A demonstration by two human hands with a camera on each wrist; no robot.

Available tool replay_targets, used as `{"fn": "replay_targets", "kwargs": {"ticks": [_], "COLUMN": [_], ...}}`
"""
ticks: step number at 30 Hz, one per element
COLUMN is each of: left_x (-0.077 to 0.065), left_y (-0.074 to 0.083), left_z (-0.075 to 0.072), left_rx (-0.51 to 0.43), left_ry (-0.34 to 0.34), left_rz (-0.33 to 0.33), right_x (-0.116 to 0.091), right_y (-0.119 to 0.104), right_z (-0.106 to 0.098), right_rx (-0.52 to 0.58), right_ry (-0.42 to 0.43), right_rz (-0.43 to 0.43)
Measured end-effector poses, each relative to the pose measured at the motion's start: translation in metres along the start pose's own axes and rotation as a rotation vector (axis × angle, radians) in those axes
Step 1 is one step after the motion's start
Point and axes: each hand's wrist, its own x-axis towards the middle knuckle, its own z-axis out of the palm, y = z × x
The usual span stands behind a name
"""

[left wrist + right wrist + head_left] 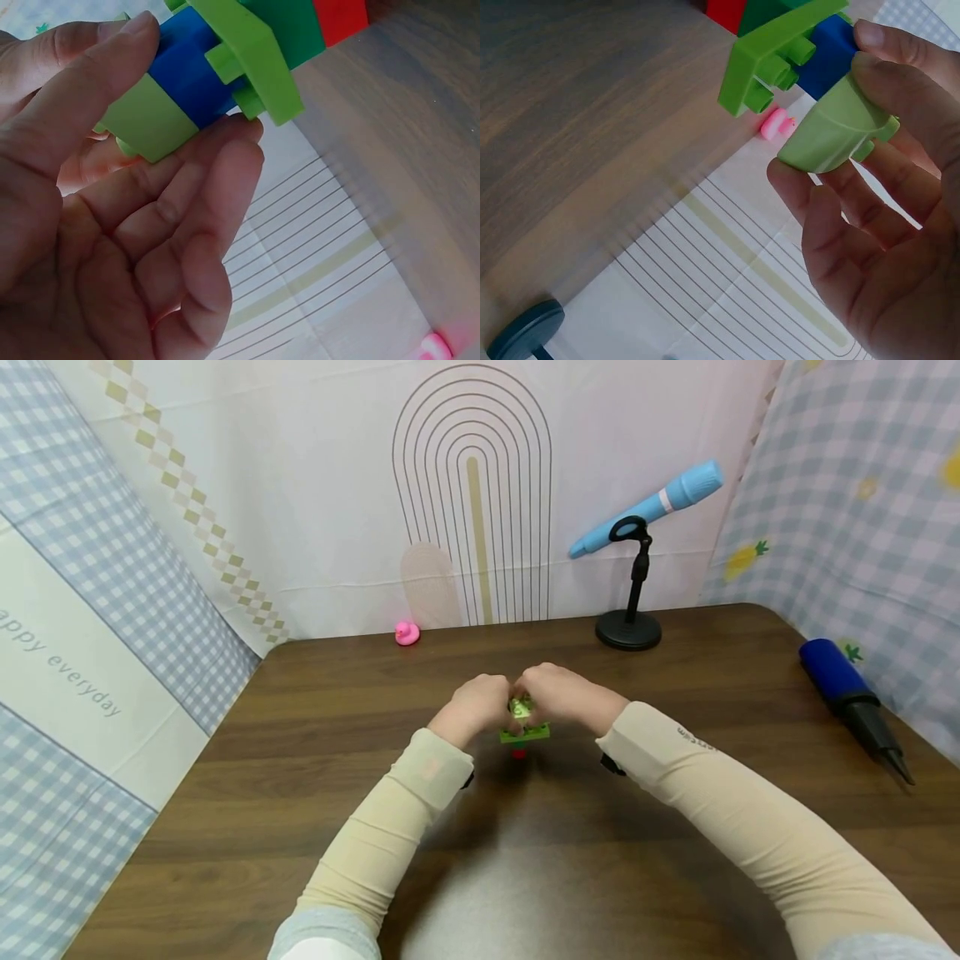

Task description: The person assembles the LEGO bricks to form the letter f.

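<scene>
A small tower of toy building bricks stands between my two hands. Its light green rounded brick (pixel 832 127) is on top, above a blue brick (pixel 196 64). Beneath these come a bright green plate (pixel 534 732) with studs, a dark green brick (pixel 289 30) and a red brick (pixel 518 752) at the bottom. My left hand (pixel 480 703) pinches the upper bricks from the left, thumb on one side and fingertips on the other. From the right, my right hand (pixel 564 695) holds the light green brick between thumb and fingers. In the head view the hands partly hide the tower.
On the wooden table (pixel 300 810), a pink rubber duck (pixel 407 632) sits at the back edge. A black stand (pixel 628 628) holding a light blue microphone-shaped toy (pixel 682 489) is at back right. A blue and black hand pump (pixel 851 702) lies at the right edge.
</scene>
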Motion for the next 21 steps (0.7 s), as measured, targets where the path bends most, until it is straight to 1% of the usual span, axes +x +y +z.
{"fn": "replay_targets", "kwargs": {"ticks": [9,14,21], "left_x": [0.001,0.001,-0.001], "left_y": [0.002,0.003,0.005], "left_z": [-0.001,-0.002,-0.003], "left_rx": [0.017,0.027,0.031], "left_ry": [-0.005,-0.005,-0.004], "left_rz": [-0.014,-0.024,-0.022], "right_x": [-0.002,-0.004,-0.008], "right_y": [0.002,0.003,0.003], "right_z": [0.004,0.007,0.010], "right_rx": [0.035,0.053,0.054], "right_ry": [0.023,0.052,0.076], "right_rz": [0.020,0.035,0.039]}}
